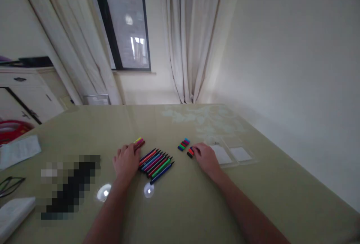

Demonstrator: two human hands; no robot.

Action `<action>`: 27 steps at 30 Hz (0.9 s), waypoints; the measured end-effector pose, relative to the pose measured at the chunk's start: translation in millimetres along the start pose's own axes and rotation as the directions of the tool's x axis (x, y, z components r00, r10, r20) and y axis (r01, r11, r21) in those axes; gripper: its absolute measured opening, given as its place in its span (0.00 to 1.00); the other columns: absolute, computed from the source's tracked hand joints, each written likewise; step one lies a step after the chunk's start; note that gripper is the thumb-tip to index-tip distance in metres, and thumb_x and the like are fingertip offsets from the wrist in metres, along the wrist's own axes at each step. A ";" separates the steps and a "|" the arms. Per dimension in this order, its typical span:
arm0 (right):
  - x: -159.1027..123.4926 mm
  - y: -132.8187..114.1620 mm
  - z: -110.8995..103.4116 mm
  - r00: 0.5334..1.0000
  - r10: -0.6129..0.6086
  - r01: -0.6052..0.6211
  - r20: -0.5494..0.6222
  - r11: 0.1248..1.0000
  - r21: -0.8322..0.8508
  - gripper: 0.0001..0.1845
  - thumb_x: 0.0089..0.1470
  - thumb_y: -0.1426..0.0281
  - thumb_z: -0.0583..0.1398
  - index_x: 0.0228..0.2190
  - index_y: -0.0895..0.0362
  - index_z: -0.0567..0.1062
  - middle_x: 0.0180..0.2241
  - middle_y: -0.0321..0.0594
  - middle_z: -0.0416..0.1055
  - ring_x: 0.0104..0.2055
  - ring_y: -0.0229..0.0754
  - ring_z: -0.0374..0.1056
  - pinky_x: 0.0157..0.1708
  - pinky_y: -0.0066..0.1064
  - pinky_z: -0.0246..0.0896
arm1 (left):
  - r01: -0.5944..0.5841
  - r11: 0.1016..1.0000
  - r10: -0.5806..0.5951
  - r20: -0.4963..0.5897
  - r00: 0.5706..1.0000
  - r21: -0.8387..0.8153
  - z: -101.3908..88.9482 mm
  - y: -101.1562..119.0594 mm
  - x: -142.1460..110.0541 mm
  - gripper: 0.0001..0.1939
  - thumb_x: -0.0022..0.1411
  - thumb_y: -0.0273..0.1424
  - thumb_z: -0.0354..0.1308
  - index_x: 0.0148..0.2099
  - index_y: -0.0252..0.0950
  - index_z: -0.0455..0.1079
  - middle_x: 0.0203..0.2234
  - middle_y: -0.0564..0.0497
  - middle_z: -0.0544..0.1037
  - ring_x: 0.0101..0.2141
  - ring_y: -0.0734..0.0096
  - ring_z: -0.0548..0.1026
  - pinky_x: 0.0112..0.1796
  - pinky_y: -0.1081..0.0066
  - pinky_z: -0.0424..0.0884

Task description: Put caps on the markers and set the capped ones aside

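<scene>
A row of several uncapped coloured markers (156,162) lies side by side on the olive table (180,206). My left hand (125,161) rests palm-down at the row's left end, fingertips on a few more markers (139,142) with red, pink and yellow ends. A small cluster of coloured caps (183,144) sits to the right. My right hand (206,158) lies flat beside them, fingertips touching a red cap and a black cap (190,152). Whether either hand grips anything is unclear.
A clear plastic case with white inserts (234,154) lies right of my right hand. Glasses (9,185), folded paper (19,150) and a white object (14,214) sit at the left edge. A blurred dark patch (70,186) lies near left. Curtains and a window stand behind.
</scene>
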State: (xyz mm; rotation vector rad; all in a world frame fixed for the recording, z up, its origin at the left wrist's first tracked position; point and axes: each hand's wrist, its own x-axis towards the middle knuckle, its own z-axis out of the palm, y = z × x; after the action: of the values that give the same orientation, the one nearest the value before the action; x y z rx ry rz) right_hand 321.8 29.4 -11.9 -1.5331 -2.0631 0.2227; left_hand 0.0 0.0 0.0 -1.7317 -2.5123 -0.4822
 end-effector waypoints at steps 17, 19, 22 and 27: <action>-13.4 -49.6 -11.3 0.982 -0.183 0.176 -0.042 0.815 0.552 0.14 0.66 0.59 0.59 0.37 0.55 0.80 0.35 0.40 0.79 0.38 0.43 0.74 0.42 0.32 0.67 | -0.756 0.581 0.758 -0.136 0.637 -0.302 -1.2 75.9 -56.5 0.10 0.74 0.29 0.51 0.53 0.42 0.70 0.42 0.49 0.78 0.43 0.64 0.76 0.46 0.66 0.71; -14.8 -52.2 -11.7 0.978 -0.204 0.192 -0.041 0.811 0.553 0.15 0.66 0.60 0.59 0.33 0.55 0.81 0.32 0.39 0.79 0.36 0.42 0.74 0.40 0.31 0.66 | -0.754 0.598 0.753 -0.133 0.645 -0.271 -2.1 80.3 -62.3 0.08 0.74 0.32 0.52 0.51 0.40 0.70 0.42 0.48 0.79 0.42 0.63 0.77 0.45 0.66 0.71; -15.9 -55.0 -12.1 0.978 -0.206 0.181 -0.025 0.786 0.591 0.13 0.65 0.61 0.61 0.33 0.55 0.81 0.31 0.38 0.79 0.35 0.41 0.74 0.38 0.30 0.65 | -0.712 0.668 0.720 -0.053 0.692 -0.216 -6.0 81.8 -64.6 0.11 0.75 0.38 0.50 0.47 0.40 0.71 0.38 0.49 0.81 0.37 0.63 0.79 0.38 0.69 0.69; -16.5 -58.6 -13.5 0.983 -0.177 0.166 -0.048 0.750 0.641 0.10 0.63 0.63 0.63 0.33 0.55 0.81 0.31 0.37 0.80 0.35 0.40 0.74 0.38 0.30 0.66 | -0.607 0.787 0.617 0.111 0.779 -0.112 -19.5 82.5 -63.4 0.23 0.75 0.48 0.44 0.41 0.41 0.75 0.30 0.49 0.83 0.31 0.61 0.80 0.30 0.69 0.62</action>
State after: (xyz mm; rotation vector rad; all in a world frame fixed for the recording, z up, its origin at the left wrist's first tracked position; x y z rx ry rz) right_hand 283.3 -8.0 19.9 -0.9080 -1.8366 0.7875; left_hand 96.8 -36.1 23.3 -2.5289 -1.8271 -0.3995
